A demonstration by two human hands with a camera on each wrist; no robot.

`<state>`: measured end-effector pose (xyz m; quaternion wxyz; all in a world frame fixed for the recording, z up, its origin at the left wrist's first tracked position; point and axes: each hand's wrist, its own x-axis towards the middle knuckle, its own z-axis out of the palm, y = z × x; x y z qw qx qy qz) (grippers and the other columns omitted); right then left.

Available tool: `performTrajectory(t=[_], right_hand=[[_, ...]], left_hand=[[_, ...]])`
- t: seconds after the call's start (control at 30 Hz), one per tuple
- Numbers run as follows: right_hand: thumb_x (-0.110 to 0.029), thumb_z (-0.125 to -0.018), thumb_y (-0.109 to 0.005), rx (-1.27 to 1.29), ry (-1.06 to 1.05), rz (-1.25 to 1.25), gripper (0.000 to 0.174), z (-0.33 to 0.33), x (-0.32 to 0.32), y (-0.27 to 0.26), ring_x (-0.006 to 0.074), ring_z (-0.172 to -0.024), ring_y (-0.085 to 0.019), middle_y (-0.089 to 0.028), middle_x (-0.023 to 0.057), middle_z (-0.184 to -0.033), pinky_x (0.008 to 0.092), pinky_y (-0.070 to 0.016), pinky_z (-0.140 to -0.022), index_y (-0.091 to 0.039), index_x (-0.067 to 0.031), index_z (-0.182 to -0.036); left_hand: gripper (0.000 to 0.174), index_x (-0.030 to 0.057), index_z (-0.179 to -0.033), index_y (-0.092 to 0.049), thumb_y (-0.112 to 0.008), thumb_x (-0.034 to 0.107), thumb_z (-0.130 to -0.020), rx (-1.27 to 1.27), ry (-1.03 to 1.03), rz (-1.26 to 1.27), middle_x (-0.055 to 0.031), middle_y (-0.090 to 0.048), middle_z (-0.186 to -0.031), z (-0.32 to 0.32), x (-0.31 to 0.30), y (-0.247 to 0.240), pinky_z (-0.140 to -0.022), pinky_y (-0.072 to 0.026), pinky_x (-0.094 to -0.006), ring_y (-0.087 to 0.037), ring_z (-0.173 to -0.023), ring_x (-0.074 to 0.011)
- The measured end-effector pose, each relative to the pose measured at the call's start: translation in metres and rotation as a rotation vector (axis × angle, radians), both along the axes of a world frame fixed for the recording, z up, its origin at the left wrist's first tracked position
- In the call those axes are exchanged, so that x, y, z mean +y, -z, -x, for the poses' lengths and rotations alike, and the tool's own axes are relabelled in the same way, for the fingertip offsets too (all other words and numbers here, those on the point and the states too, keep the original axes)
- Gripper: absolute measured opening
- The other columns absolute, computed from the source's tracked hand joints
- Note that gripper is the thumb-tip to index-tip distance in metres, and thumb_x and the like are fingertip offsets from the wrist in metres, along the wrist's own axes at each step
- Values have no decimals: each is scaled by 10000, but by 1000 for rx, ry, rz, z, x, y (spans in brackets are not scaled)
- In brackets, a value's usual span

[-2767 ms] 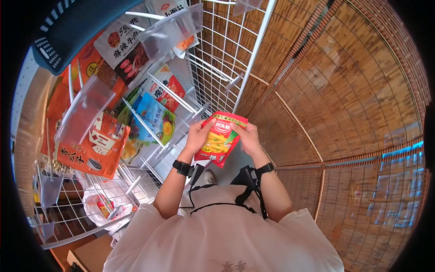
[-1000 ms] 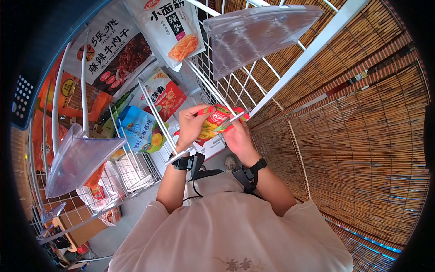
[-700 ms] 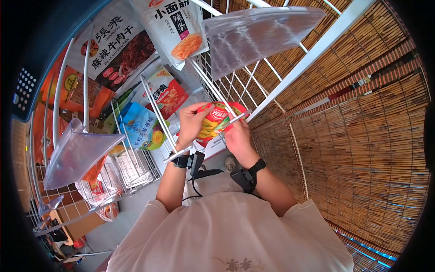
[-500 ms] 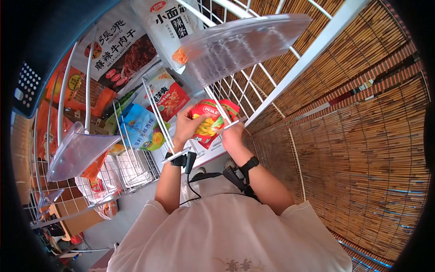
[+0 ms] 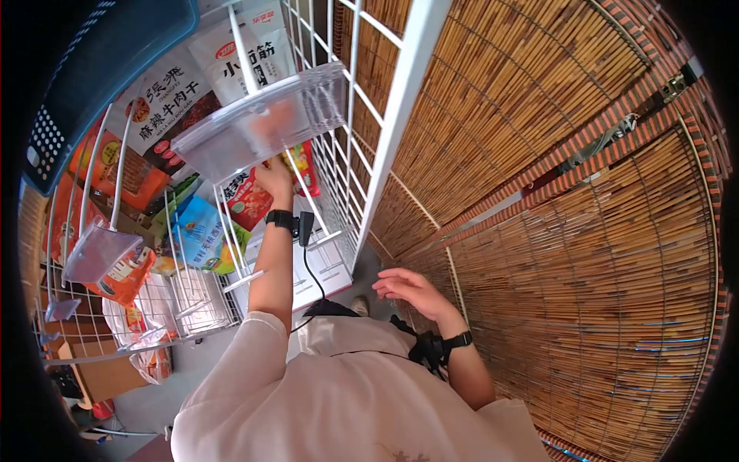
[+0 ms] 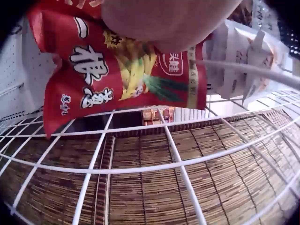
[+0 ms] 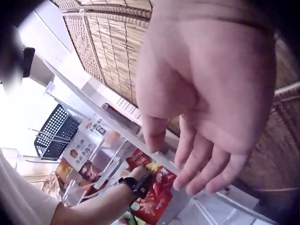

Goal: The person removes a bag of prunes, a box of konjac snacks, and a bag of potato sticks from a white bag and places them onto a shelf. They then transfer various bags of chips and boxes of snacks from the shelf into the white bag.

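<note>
My left hand (image 5: 275, 181) reaches in among the hanging packs, at a red snack bag (image 5: 308, 175) with yellow sticks and green leaves printed on it. In the left wrist view, a blurred part of the hand (image 6: 168, 21) covers the upper area of the bag (image 6: 96, 79). The left fingertips are hidden, so I cannot tell whether they grip or press it. My right hand (image 5: 412, 292) is held in front of the body, away from the packs. Its fingers (image 7: 201, 164) are loosely bent with nothing in them.
Other packs hang around the left hand: a blue pouch (image 5: 202, 232), a red pouch (image 5: 250, 202) and a beef jerky pack (image 5: 165, 108). A clear label holder (image 5: 265, 119) sticks out over the left hand. White wire mesh (image 5: 350, 173) and a reed screen (image 5: 554, 254) stand to the right.
Both hands held the red snack bag in front of the body. The left hand has since carried it forward and left among the packs; the right hand has let go and drawn back.
</note>
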<state>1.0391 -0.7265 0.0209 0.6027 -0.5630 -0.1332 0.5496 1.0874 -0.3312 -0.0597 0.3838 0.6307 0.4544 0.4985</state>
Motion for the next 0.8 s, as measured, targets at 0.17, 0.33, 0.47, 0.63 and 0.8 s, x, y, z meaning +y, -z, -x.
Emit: performTrajectory(t=[0.17,0.33,0.47,0.63,0.8], right_hand=[[-152,-955,-463,7,73,-14,307,11,-35,6,193,-1059,-567,-589,130,-1146,307,-442,-908,-474,-18,-1230],[-177,-962,-458,69,-20,10,306,32,-27,8,189,-1054,-565,-586,124,-1149,304,-447,-900,-482,-30,-1229],[-186,-958,-469,151,-195,20,311,41,9,35,190,-1046,-566,-589,123,-1141,302,-449,-894,-485,-31,-1228],[-205,-955,-477,122,-580,94,318,80,84,58,190,-1028,-575,-599,119,-1125,304,-450,-892,-490,-29,-1220],[-190,-947,-484,111,-882,187,296,168,180,78,184,-1002,-586,-608,117,-1108,292,-464,-871,-502,-35,-1198]], left_hand=[[316,-63,-1019,-571,-656,141,-792,-78,-153,48,-237,-640,-910,-18,-15,-22,-767,-447,-420,-608,-835,-367],[464,-53,-1179,-467,-655,136,-799,-192,-57,-109,-242,-560,-1115,13,-53,-13,-882,-428,-392,-550,-1022,-350],[580,-58,-1264,-395,-658,186,-808,-31,187,-118,-248,-499,-1224,109,-116,-8,-953,-402,-372,-499,-1132,-342],[521,9,-1199,-535,-615,362,-824,734,1149,441,-210,-598,-1119,321,-106,2,-928,-430,-373,-570,-1051,-330],[477,11,-1173,-532,-629,315,-818,895,258,514,-218,-594,-1088,572,-114,-1,-870,-457,-414,-563,-1011,-372]])
